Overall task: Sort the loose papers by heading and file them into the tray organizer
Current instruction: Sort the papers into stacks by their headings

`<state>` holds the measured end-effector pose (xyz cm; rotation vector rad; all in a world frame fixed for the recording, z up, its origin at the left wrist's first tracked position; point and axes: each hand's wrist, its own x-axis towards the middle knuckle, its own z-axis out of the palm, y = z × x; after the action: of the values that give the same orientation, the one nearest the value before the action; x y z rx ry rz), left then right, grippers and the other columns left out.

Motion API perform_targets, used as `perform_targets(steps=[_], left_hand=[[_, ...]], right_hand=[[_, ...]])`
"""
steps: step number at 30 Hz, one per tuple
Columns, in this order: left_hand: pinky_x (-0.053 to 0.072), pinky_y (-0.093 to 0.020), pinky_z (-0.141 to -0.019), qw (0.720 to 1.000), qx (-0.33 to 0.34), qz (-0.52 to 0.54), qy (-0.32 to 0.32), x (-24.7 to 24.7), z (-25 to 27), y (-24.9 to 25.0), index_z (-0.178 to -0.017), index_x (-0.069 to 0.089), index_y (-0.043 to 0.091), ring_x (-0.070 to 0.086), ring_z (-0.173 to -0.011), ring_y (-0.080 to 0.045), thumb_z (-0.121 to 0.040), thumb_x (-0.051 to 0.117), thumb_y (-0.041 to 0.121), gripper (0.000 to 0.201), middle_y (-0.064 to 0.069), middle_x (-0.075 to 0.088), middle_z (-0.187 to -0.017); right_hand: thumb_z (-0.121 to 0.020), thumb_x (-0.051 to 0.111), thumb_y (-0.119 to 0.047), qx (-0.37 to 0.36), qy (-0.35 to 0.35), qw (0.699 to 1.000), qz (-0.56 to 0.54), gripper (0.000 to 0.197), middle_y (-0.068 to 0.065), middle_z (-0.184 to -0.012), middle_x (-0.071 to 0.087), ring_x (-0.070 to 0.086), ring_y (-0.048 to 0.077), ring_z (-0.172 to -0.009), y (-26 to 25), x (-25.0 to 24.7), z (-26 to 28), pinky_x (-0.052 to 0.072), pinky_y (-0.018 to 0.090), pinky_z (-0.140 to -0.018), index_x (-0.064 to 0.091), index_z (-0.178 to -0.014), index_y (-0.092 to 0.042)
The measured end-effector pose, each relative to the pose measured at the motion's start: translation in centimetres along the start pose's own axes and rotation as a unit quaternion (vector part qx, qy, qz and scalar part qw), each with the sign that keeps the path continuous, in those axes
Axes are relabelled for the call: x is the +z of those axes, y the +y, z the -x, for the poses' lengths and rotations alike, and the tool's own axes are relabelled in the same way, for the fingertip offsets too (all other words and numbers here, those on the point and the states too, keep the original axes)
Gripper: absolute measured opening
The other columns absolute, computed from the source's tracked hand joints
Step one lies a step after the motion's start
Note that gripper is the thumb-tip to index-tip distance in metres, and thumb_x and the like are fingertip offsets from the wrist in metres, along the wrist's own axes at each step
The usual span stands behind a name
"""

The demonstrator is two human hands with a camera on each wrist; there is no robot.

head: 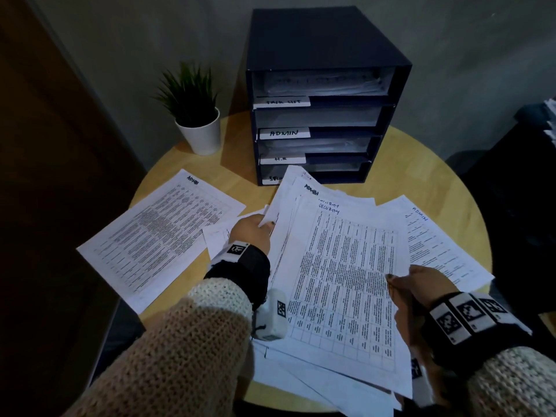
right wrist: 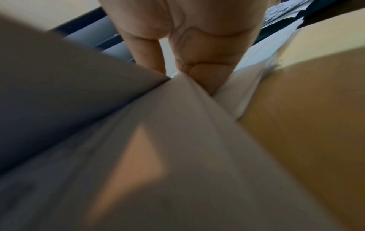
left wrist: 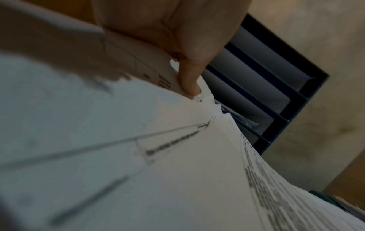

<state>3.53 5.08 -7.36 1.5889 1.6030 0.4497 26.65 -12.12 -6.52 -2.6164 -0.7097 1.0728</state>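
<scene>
Left hand (head: 252,233) fingers pinch the left edge of the paper stack (head: 340,266), right hand (head: 421,291) fingers pinch its right edge, at tabletop (head: 421,164) center-front. Tray organizer (head: 325,94) stands at back edge; ADMIN sheet (head: 159,236) lies at left edge.

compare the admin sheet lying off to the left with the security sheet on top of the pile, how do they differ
The left admin sheet lies flat and alone on the table, touched by neither hand; the security sheet tops a fanned pile and is pinched at its right edge by the right hand. Their handwritten headings differ: ADMIN against SECURITY. Both are white pages printed with dense tables.
</scene>
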Motion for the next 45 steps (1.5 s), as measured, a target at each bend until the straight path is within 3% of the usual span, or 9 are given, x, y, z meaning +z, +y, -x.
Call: perform_targets(steps=[7,10,13,17,21,24,31,39,45], left_hand=[[0.045,-0.026,-0.079,0.996,0.078,0.031,0.042,-3.0,2.3,1.4,-0.115,0.064,0.021,0.062,-0.099,-0.026,-0.097,0.049,0.029,0.025,-0.006,0.067,-0.111],[0.044,-0.029,-0.088,0.993,0.089,0.048,0.068,-5.7,2.8,1.8,-0.128,0.056,0.021,0.056,-0.114,-0.028,-0.097,0.047,0.034,0.035,-0.005,0.061,-0.126],[0.042,-0.029,-0.078,0.983,0.118,0.050,0.129,-9.0,3.7,2.8,-0.128,0.054,0.021,0.058,-0.106,-0.030,-0.098,0.045,0.032,0.034,-0.009,0.062,-0.121],[0.041,-0.025,-0.065,0.957,0.179,0.073,0.216,-13.5,4.8,4.6,-0.111,0.058,0.015,0.057,-0.087,-0.023,-0.096,0.047,0.024,0.020,-0.007,0.062,-0.097],[0.036,-0.021,-0.053,0.934,0.213,0.100,0.269,-16.4,6.0,6.3,-0.088,0.059,0.017,0.052,-0.073,-0.018,-0.091,0.052,0.016,0.007,-0.007,0.061,-0.085],[0.036,-0.021,-0.051,0.948,0.200,0.109,0.224,-15.4,6.5,5.9,-0.093,0.062,0.017,0.054,-0.073,-0.014,-0.090,0.056,0.018,0.006,-0.001,0.061,-0.086],[0.037,-0.026,-0.072,0.991,0.106,0.067,0.056,-8.3,7.6,1.5,-0.113,0.064,0.013,0.057,-0.089,-0.023,-0.094,0.056,0.024,0.024,-0.004,0.064,-0.102],[0.050,-0.037,-0.094,0.972,-0.019,0.219,-0.079,-5.2,7.2,-0.9,-0.126,0.049,0.016,0.063,-0.101,-0.024,-0.083,0.068,0.008,0.048,-0.005,0.064,-0.113],[0.044,-0.027,-0.094,0.944,-0.027,0.307,-0.116,-4.5,8.6,-3.1,-0.123,0.057,0.014,0.060,-0.108,-0.019,-0.085,0.066,0.006,0.039,-0.002,0.064,-0.117]], right_hand=[[-0.092,0.053,-0.038,-0.015,-0.001,0.999,0.046,0.061,0.015,-0.143,0.043,0.041,0.028,-0.131,-0.4,0.1,1.0,0.033,0.031,-0.102,0.039,-0.137,0.001],[-0.093,0.052,-0.036,-0.037,0.004,0.998,0.052,0.034,0.016,-0.110,0.058,0.052,0.028,-0.107,-0.5,0.0,1.3,0.035,0.030,-0.080,0.054,-0.101,-0.004],[-0.094,0.052,-0.028,-0.066,0.018,0.997,-0.022,0.036,0.000,-0.067,0.045,0.046,0.018,-0.067,-0.3,-0.2,1.9,0.030,0.027,-0.058,0.035,-0.064,-0.017],[-0.091,0.059,-0.015,-0.069,0.014,0.972,-0.223,0.006,-0.002,-0.062,0.054,0.050,0.016,-0.056,0.9,0.4,1.6,0.044,0.029,-0.056,0.057,-0.090,-0.010],[-0.093,0.054,-0.001,-0.062,0.015,0.911,-0.407,0.025,-0.006,-0.038,0.053,0.047,0.006,-0.026,0.9,0.5,2.2,0.035,0.011,-0.034,0.058,-0.113,-0.014],[-0.094,0.054,-0.008,-0.108,0.005,0.902,-0.417,0.034,-0.008,-0.036,0.055,0.051,0.008,-0.030,0.7,0.2,3.1,0.037,0.013,-0.036,0.051,-0.128,-0.009],[-0.091,0.060,-0.020,-0.144,-0.027,0.864,-0.481,0.026,0.024,-0.094,0.068,0.053,0.045,-0.072,0.1,0.6,3.8,0.042,0.039,-0.072,0.063,-0.117,-0.022],[-0.095,0.047,-0.005,-0.189,-0.087,0.837,-0.506,0.025,0.000,-0.067,0.073,0.070,0.015,-0.055,-1.1,1.5,4.5,0.051,0.021,-0.045,0.061,-0.110,-0.019],[-0.081,0.065,-0.044,-0.209,-0.065,0.840,-0.497,0.030,0.011,-0.081,0.068,0.063,0.024,-0.063,-1.8,1.8,4.6,0.048,0.029,-0.065,0.069,-0.098,-0.019]])
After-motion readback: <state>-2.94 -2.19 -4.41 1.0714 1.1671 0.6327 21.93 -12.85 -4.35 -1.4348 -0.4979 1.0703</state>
